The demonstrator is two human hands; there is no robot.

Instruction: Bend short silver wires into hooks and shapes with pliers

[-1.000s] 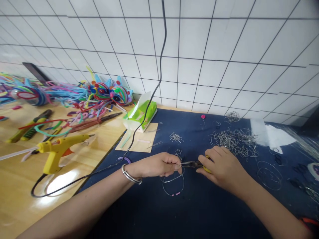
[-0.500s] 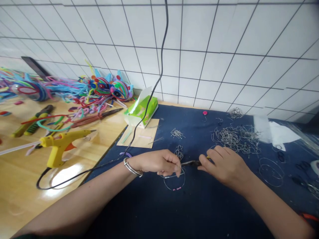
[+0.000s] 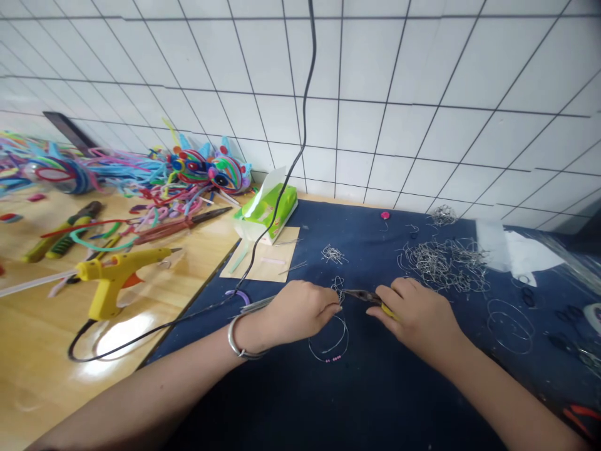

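My left hand is closed in a pinch over the dark blue cloth, a silver bangle on its wrist. What its fingertips hold is too small to make out. My right hand is wrapped round yellow-handled needle-nose pliers, whose tips point left, close to my left fingers. Just beyond the plier tips lies a small heap of bent wire pieces. A thin wire ring with several pink beads rests on the cloth below my left hand.
A tangled wire pile lies beyond my right hand, and loose wire hoops farther right. A yellow glue gun sits left on the wooden table. A black cable hangs down past the green tissue pack.
My left hand has turned, its fingers folding in more. The pliers show more fully in my right hand. A bundle of thin rods behind my left wrist has come into sight.
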